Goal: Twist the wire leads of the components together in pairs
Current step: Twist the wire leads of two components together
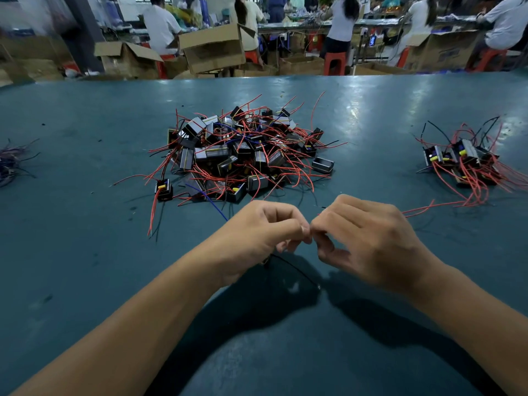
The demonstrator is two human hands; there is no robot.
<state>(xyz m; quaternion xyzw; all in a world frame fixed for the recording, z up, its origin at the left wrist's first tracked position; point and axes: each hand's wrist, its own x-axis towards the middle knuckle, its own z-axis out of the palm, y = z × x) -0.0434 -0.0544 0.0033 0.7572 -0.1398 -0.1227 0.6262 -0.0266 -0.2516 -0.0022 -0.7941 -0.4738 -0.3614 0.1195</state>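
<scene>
Both hands meet fingertip to fingertip, low and central in the head view.

The left hand (265,232) reaches in from the lower left on a bare forearm, back of the hand up, fingers curled under and thumb pressed against the forefinger in a pinch. The right hand (368,241) comes in from the lower right on a bare forearm, knuckles up, forefinger and thumb bent into a matching pinch, the other fingers loosely curled beneath. The two pinches touch at their tips, wrists roughly level and angled toward each other. What the fingertips grip is too small to make out.
</scene>
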